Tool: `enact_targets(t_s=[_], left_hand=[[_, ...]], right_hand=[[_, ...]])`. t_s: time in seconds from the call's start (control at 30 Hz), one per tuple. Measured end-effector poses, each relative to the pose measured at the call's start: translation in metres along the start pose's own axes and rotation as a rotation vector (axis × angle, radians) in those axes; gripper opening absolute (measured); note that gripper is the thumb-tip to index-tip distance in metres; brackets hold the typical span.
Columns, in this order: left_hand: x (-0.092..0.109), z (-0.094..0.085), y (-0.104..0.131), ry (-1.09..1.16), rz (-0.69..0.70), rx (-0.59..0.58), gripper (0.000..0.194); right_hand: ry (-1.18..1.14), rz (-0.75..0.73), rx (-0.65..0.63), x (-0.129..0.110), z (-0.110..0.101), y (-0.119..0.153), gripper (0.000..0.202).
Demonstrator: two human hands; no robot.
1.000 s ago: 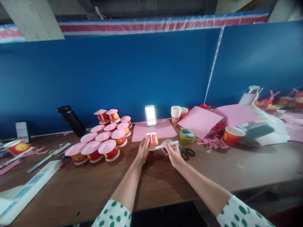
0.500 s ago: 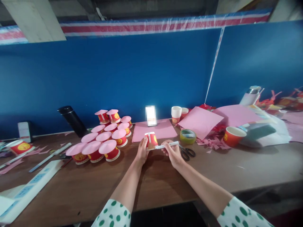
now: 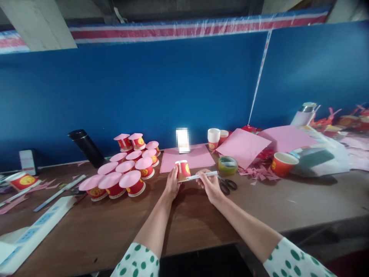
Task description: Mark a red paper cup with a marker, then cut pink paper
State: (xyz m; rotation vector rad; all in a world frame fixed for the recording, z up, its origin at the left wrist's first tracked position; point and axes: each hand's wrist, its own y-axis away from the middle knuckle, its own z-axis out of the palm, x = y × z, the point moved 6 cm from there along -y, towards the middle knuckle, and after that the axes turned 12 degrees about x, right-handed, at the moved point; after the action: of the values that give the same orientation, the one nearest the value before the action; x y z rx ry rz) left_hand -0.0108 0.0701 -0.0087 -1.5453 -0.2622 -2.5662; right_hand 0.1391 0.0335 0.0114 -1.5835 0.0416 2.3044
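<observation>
My left hand [image 3: 172, 184] is closed round a red paper cup [image 3: 183, 170] with a yellow emblem, just above the brown table. In my right hand [image 3: 209, 184] is a white pen [image 3: 208, 174], held nearly level, its tip at the lower part of the cup. Behind the cup lies a stack of pink paper [image 3: 198, 157]. Black-handled scissors [image 3: 228, 186] rest just right of my right hand, beside a roll of tape [image 3: 227, 165]. To the left stand several red cups topped with pink paper discs [image 3: 130, 179].
A black flask [image 3: 87, 148] leans at the back left, near a phone [image 3: 28, 161]. A white power strip [image 3: 40, 227] lies front left. Stacked cups [image 3: 213, 139], pink sheets [image 3: 245, 148], paper scraps [image 3: 261, 172] and an orange-red cup [image 3: 284, 164] occupy the right. A blue partition [image 3: 161, 84] backs the table.
The pen has shifted slightly left, its tip further over the lower part of the cup. The whole view has moved a little; both hands keep their grips.
</observation>
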Motion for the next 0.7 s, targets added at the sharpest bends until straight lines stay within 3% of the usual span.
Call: enact_targets(t_s=[0.23, 0.7], left_hand=[[-0.0004, 0.0, -0.0007, -0.018, 0.0, 0.0, 0.041], [0.0047, 0.0052, 0.0062, -0.062, 0.024, -0.023, 0.033]], right_hand=[[0.022, -0.036, -0.015, 0.0013, -0.0007, -0.0004, 0.024], [0.123, -0.076, -0.024, 0.0002, 0.001, -0.0004, 0.024]])
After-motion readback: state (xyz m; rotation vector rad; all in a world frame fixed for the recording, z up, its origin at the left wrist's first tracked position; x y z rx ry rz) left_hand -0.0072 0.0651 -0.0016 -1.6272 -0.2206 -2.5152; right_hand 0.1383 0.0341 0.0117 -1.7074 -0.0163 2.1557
